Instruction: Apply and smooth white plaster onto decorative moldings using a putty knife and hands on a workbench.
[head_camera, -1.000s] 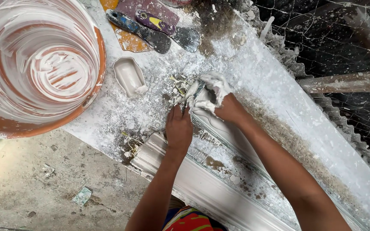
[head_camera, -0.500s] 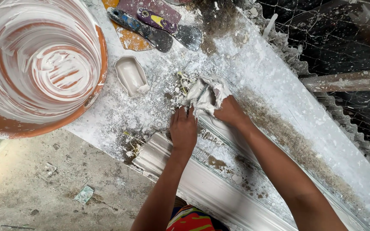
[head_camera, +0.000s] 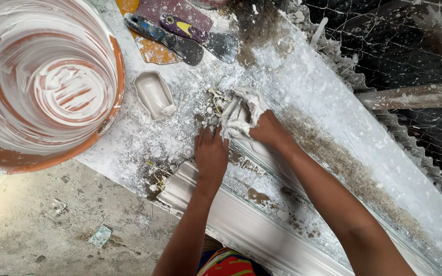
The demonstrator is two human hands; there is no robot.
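Still early: right hand (head_camera: pixel 268 130) clamped on plaster wad (head_camera: pixel 241 113), left hand (head_camera: pixel 211 153) flat, loose, on moulding (head_camera: pixel 241 214), bucket (head_camera: pixel 109 61) at ten o'clock.

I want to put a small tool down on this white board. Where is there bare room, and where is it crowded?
Bare room: the dusty stretch of the long white board to the right of the two putty knives. Crowded: between the plaster-coated orange bucket, the small white scoop and the wet plaster lump under the right hand, and by the left hand on the white moulding.

surface: plaster-crusted slab (head_camera: pixel 303 76) | on it: orange basin (head_camera: pixel 47 87), two scrapers (head_camera: pixel 180 38), small mould (head_camera: pixel 154 94), white cornice moulding (head_camera: pixel 241 220)
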